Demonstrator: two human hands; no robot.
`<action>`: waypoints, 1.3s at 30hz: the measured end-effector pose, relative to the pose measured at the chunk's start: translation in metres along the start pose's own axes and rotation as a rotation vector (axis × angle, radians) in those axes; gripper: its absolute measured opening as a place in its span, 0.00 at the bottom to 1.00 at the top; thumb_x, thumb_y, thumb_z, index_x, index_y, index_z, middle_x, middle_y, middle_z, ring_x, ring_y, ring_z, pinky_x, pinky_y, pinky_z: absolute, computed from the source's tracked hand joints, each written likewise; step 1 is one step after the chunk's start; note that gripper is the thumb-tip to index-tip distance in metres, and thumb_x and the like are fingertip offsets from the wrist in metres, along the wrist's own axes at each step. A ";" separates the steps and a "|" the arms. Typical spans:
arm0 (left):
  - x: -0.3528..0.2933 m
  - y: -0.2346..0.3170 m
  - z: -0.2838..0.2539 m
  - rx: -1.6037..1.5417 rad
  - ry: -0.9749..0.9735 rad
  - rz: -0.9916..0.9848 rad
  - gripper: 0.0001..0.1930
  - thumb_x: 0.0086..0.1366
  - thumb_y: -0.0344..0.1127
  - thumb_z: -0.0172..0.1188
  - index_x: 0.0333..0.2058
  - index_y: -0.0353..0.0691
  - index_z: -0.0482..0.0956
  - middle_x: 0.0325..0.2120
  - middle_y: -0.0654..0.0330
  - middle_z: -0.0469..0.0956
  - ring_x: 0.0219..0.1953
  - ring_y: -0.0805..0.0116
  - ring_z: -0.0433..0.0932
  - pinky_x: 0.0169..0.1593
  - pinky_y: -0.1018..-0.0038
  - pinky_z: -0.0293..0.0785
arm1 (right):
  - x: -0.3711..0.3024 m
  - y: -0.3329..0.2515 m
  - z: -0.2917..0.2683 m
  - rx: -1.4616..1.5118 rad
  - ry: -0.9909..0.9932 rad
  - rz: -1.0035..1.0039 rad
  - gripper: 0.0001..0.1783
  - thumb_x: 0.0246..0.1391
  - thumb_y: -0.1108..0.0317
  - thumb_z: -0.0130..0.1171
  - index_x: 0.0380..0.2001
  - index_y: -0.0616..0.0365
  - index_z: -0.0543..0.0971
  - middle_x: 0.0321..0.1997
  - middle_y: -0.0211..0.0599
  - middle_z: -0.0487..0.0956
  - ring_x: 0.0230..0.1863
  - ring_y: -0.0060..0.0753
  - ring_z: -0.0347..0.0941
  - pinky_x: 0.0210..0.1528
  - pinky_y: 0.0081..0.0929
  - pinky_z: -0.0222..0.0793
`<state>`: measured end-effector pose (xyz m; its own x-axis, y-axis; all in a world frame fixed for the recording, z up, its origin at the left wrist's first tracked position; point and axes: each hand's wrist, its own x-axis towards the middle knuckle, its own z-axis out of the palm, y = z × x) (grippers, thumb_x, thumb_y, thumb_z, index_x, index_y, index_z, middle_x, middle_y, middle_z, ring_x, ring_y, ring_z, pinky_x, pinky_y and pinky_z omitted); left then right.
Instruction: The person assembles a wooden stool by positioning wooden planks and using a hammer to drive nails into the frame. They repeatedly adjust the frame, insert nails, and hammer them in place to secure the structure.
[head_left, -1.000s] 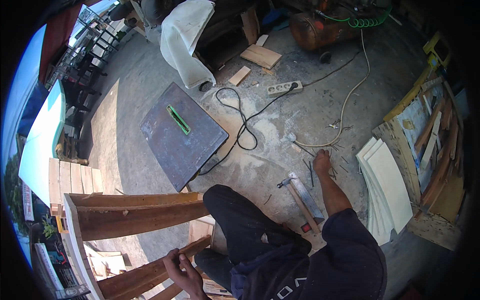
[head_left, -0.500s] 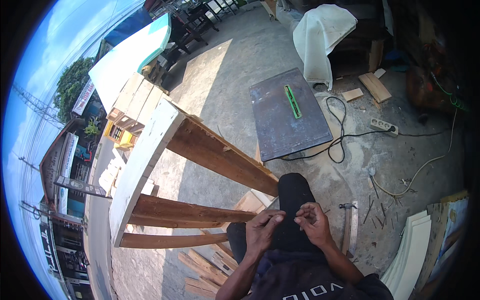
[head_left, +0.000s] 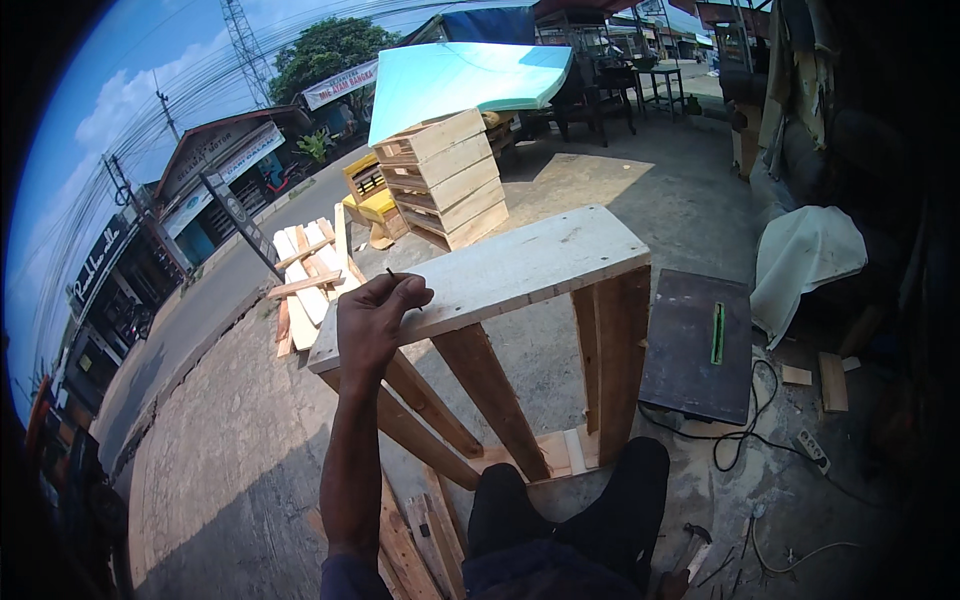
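My left hand (head_left: 375, 312) is closed in a pinch on a thin dark nail (head_left: 390, 271), whose end sticks out above the fingers. It rests at the near left part of a white-painted board (head_left: 530, 262). That board lies across the top of an upright frame of brown wooden planks (head_left: 490, 390), which stands before my knees. Low at the bottom edge my right hand (head_left: 674, 584), dark and partly cut off, is down at the handle of a hammer (head_left: 695, 532) and closes on it.
A dark flat-topped stand (head_left: 695, 350) with a green slotted insert is right of the frame. Near it are a black cable (head_left: 765, 400), a power strip (head_left: 812, 450) and a pale cloth (head_left: 808, 265). Wooden crates (head_left: 455, 185) stand beyond; loose planks (head_left: 400, 545) lie at my left.
My hands have parted from in front of my lap. The left has gone up to the white board with the nail; the right has dropped to the hammer. The view has tilted up and left.
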<state>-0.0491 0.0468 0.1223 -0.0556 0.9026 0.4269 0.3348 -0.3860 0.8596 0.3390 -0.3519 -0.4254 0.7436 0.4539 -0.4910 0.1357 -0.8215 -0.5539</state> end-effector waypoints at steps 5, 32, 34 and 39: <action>0.002 -0.020 0.014 -0.047 0.025 0.061 0.14 0.68 0.37 0.67 0.42 0.29 0.87 0.30 0.56 0.88 0.33 0.74 0.86 0.40 0.77 0.80 | -0.011 -0.177 -0.065 0.203 0.248 -0.243 0.21 0.52 0.70 0.65 0.49 0.60 0.73 0.27 0.43 0.77 0.24 0.36 0.78 0.27 0.35 0.74; -0.002 -0.027 0.016 0.234 0.023 0.141 0.13 0.65 0.48 0.68 0.36 0.45 0.91 0.22 0.57 0.85 0.23 0.62 0.84 0.33 0.66 0.78 | -0.276 -0.626 -0.244 -0.583 -0.038 -1.616 0.31 0.71 0.61 0.50 0.74 0.49 0.61 0.32 0.54 0.84 0.28 0.48 0.82 0.37 0.48 0.76; -0.002 -0.026 0.015 0.233 0.021 0.187 0.13 0.65 0.48 0.68 0.36 0.45 0.91 0.22 0.56 0.85 0.23 0.61 0.84 0.33 0.65 0.78 | -0.279 -0.627 -0.246 -0.599 -0.002 -1.575 0.31 0.71 0.61 0.50 0.75 0.49 0.60 0.33 0.55 0.84 0.30 0.49 0.83 0.37 0.48 0.76; -0.003 -0.026 0.015 0.264 0.016 0.179 0.13 0.64 0.48 0.68 0.35 0.46 0.91 0.22 0.56 0.85 0.23 0.60 0.84 0.33 0.64 0.78 | -0.283 -0.624 -0.248 -0.418 -0.031 -1.580 0.31 0.70 0.61 0.53 0.74 0.48 0.62 0.34 0.55 0.84 0.33 0.49 0.84 0.40 0.48 0.76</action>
<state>-0.0438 0.0570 0.0951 0.0125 0.8208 0.5711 0.5728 -0.4740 0.6688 0.2066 -0.0533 0.2261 -0.3107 0.8879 0.3393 0.8667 0.4112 -0.2824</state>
